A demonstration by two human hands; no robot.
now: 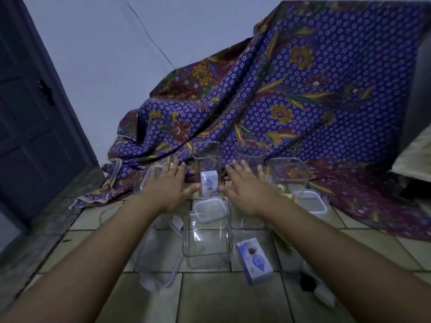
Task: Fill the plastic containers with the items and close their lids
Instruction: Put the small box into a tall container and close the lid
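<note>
A tall clear plastic container (207, 157) stands on the tiled floor with a small white-and-blue box (209, 185) inside it. My left hand (168, 186) is spread just left of it, and my right hand (247, 187) is spread just right of it; both are close to its walls, with no grip visible. A clear lid (210, 209) lies in front of it. A low empty clear container (207, 241) sits nearer me. A second white-and-blue box (254, 259) lies on the floor to its right.
More clear containers stand at the back right (289, 176), behind my right hand (249, 152) and left (150, 180). Another lid (311, 202) lies right, a tipped container (158, 255) left. Purple patterned cloth (303, 101) drapes behind. A dark door (30, 127) is at left.
</note>
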